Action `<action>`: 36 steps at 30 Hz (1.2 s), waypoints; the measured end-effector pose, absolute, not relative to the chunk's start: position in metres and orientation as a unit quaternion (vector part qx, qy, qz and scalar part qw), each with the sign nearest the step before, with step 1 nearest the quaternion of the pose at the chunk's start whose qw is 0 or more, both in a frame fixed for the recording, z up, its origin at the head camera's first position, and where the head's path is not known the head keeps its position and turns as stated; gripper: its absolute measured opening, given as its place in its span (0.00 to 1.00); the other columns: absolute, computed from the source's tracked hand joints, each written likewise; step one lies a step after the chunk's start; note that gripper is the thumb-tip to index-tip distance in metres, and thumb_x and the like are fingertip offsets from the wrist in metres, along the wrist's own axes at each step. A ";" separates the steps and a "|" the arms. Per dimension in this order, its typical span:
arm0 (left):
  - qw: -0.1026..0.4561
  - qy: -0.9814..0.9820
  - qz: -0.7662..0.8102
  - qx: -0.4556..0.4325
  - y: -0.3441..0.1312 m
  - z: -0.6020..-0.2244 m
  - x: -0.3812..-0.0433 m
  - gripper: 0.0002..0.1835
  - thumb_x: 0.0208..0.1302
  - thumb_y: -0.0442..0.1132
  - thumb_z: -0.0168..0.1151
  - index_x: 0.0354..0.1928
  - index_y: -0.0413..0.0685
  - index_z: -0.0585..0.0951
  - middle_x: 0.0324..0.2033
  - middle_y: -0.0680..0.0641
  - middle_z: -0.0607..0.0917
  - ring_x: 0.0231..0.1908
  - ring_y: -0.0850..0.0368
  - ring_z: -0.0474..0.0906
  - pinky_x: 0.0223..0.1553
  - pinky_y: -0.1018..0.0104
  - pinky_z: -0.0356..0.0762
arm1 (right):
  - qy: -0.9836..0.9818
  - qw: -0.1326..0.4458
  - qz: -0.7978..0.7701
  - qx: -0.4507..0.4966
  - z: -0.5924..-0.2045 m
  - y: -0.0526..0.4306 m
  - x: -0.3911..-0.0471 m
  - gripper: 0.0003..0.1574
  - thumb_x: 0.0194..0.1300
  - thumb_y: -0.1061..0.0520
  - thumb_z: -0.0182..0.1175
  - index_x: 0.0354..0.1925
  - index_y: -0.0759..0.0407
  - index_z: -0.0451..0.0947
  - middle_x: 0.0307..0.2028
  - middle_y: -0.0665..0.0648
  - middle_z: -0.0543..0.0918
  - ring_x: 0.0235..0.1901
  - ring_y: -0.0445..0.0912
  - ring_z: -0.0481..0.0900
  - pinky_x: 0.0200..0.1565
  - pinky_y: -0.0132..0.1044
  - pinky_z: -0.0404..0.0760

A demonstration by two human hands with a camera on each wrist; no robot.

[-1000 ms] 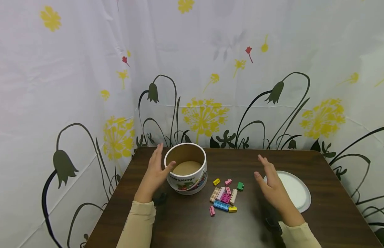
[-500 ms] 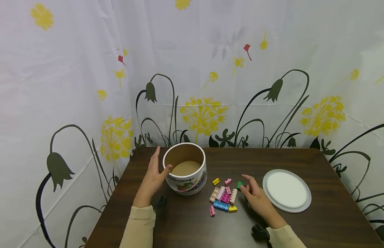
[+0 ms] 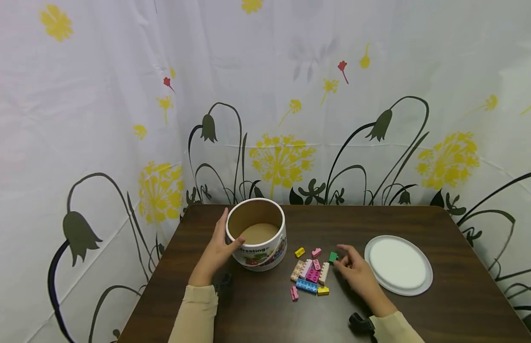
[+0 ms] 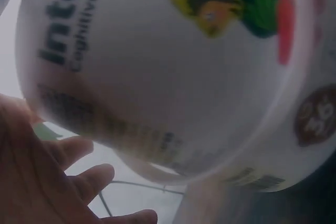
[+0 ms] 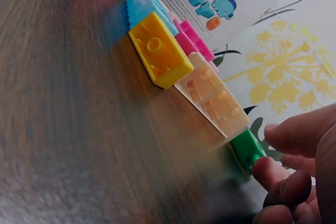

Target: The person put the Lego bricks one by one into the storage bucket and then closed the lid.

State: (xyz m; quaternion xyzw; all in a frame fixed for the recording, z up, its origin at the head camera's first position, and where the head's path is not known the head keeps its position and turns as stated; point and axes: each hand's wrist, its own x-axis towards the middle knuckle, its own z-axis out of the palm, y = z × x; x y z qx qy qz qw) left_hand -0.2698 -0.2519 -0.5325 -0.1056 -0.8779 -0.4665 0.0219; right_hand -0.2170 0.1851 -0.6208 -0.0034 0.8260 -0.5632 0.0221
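Note:
A white bucket (image 3: pixel 258 255) with printed letters and pictures stands upright at the table's back left. My left hand (image 3: pixel 215 252) lies against its left side, fingers extended along the outside and thumb across the front rim. In the left wrist view, the fingers (image 4: pixel 94 182) are spread beside the bucket wall (image 4: pixel 157 77). My right hand (image 3: pixel 355 271) is at a small green toy brick (image 3: pixel 333 257) on the table. The right wrist view shows one fingertip right at the green brick (image 5: pixel 247 148) and another a little apart from it, the remaining fingers bent.
Several toy bricks lie clustered mid-table: a blue brick (image 3: pixel 306 286), a magenta brick (image 3: pixel 313 275), a cream brick (image 3: pixel 324 273) and a yellow brick (image 3: pixel 323 290) among them. A round white lid (image 3: pixel 398 264) lies at the right. A flower-patterned curtain (image 3: pixel 291 95) hangs behind the dark table (image 3: pixel 256 314).
My right hand has come left from beside the lid to the green brick, its fingers drawing closer together. My left hand has moved right, onto the bucket.

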 end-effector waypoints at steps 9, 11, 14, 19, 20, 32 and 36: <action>0.029 -0.868 -0.483 -0.115 -0.249 -0.538 -0.274 0.62 0.66 0.69 0.71 0.90 0.67 0.42 0.89 0.42 0.48 0.86 0.32 0.49 0.79 0.27 0.56 | 0.846 0.028 -0.532 -0.004 -0.617 0.185 -0.218 0.36 0.74 0.55 0.70 0.76 0.45 0.74 0.38 0.56 0.81 0.21 0.43 0.73 0.23 0.36 0.75; 0.030 -0.866 -0.484 -0.119 -0.249 -0.537 -0.275 0.62 0.67 0.68 0.71 0.90 0.66 0.43 0.89 0.43 0.48 0.86 0.33 0.49 0.79 0.27 0.55 | 0.852 0.028 -0.523 -0.010 -0.616 0.185 -0.219 0.34 0.74 0.54 0.71 0.75 0.45 0.77 0.38 0.55 0.81 0.20 0.43 0.72 0.22 0.36 0.75; 0.027 -0.865 -0.487 -0.116 -0.248 -0.537 -0.275 0.60 0.67 0.67 0.72 0.90 0.66 0.45 0.89 0.44 0.49 0.85 0.33 0.51 0.80 0.28 0.55 | 0.858 0.027 -0.513 -0.010 -0.616 0.185 -0.219 0.29 0.74 0.54 0.70 0.71 0.46 0.81 0.37 0.55 0.81 0.22 0.42 0.72 0.22 0.35 0.73; 0.018 -0.869 -0.482 -0.107 -0.249 -0.535 -0.274 0.60 0.67 0.66 0.73 0.90 0.63 0.47 0.88 0.44 0.52 0.84 0.33 0.54 0.79 0.28 0.57 | 0.857 0.026 -0.515 0.000 -0.614 0.183 -0.218 0.30 0.74 0.55 0.70 0.71 0.47 0.80 0.37 0.55 0.80 0.23 0.42 0.72 0.23 0.35 0.73; 0.015 -0.870 -0.482 -0.105 -0.249 -0.535 -0.274 0.60 0.67 0.66 0.73 0.90 0.63 0.46 0.88 0.44 0.51 0.84 0.33 0.54 0.79 0.29 0.57 | 0.857 0.025 -0.515 0.001 -0.614 0.182 -0.218 0.30 0.74 0.55 0.70 0.71 0.47 0.80 0.37 0.55 0.79 0.23 0.42 0.72 0.24 0.35 0.73; -0.010 -0.850 -0.516 -0.107 -0.248 -0.537 -0.274 0.62 0.66 0.59 0.76 0.89 0.68 0.43 0.88 0.42 0.48 0.82 0.32 0.57 0.79 0.28 0.57 | 0.878 -0.001 -0.478 0.006 -0.616 0.180 -0.219 0.24 0.68 0.57 0.75 0.61 0.52 0.85 0.36 0.53 0.81 0.27 0.40 0.70 0.30 0.33 0.69; -0.008 -0.851 -0.516 -0.104 -0.249 -0.538 -0.271 0.61 0.66 0.60 0.76 0.89 0.69 0.44 0.87 0.42 0.50 0.82 0.32 0.58 0.78 0.28 0.59 | 0.883 -0.022 -0.469 0.002 -0.617 0.178 -0.216 0.21 0.69 0.57 0.75 0.59 0.54 0.85 0.38 0.54 0.81 0.31 0.40 0.71 0.34 0.32 0.70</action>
